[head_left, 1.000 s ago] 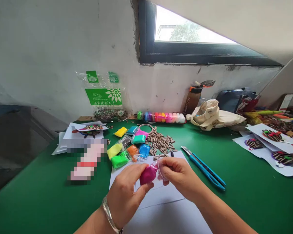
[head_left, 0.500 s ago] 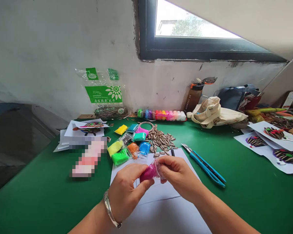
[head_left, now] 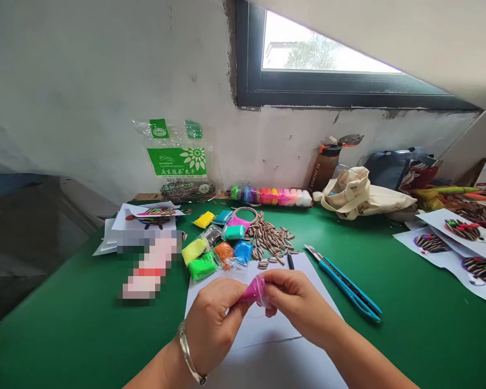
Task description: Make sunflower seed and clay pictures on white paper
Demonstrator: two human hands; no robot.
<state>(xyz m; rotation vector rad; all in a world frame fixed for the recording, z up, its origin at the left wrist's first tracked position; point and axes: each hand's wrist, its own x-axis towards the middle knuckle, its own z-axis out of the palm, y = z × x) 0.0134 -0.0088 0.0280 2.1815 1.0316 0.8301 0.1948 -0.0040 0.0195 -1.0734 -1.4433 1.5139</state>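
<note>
Pink clay (head_left: 250, 293): posn. now, head cam?

Betw. the two hands, held up over the white paper (head_left: 281, 362). L hand (head_left: 214, 317) grips its L end, thumb vs. index.

R hand (head_left: 297, 297)?

Fingers closed, pinching the clear wrapper (head_left: 262, 299), which sits bunched round the clay's R end.

Diff. vs. 1.0 s ago?

Then: rounded lump, wrapper drawn out twd. R fingertips. Now: clay looks narrower, tapers twd. L fingers, which hide more of it; wrapper gathered closer.

Surroundings?

No chg. seen: blue cutter (head_left: 344, 283) on green table (head_left: 421, 329), R of paper; black pen (head_left: 290, 262) at paper's top edge; seeds (head_left: 271, 237) in a heap just beyond; coloured pkts. (head_left: 202, 266) to the L of them. Whole bkgd. sits slightly further R in frame vs. 0.5 s ago, i.e. cam shifted.
</note>
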